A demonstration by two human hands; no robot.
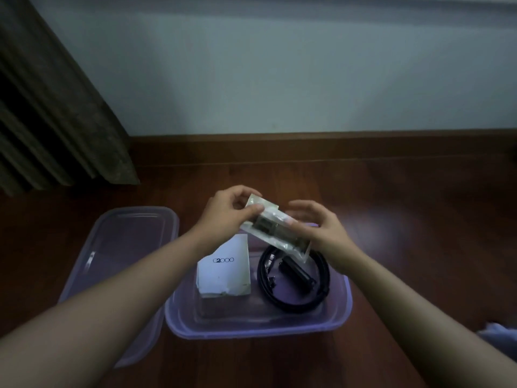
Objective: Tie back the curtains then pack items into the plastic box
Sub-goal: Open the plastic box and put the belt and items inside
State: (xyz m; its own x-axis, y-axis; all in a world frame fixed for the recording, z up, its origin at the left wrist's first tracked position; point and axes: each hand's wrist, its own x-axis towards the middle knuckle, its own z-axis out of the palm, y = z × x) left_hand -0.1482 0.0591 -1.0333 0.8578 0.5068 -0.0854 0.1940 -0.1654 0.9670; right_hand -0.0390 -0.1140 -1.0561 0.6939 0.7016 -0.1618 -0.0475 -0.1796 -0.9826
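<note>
A clear purple plastic box sits open on the wooden floor in front of me. Inside it lie a white carton on the left and a coiled black cable on the right. Above the box's far edge, both hands hold a clear blister packet with a dark item inside, tilted down to the right. My left hand pinches its upper left end. My right hand grips its lower right end. A dark brown curtain hangs at the far left, reaching the floor.
The box's purple lid lies flat on the floor to the left of the box, partly under my left forearm. A pale wall with a wooden skirting board runs behind. A bit of light cloth shows at the right edge.
</note>
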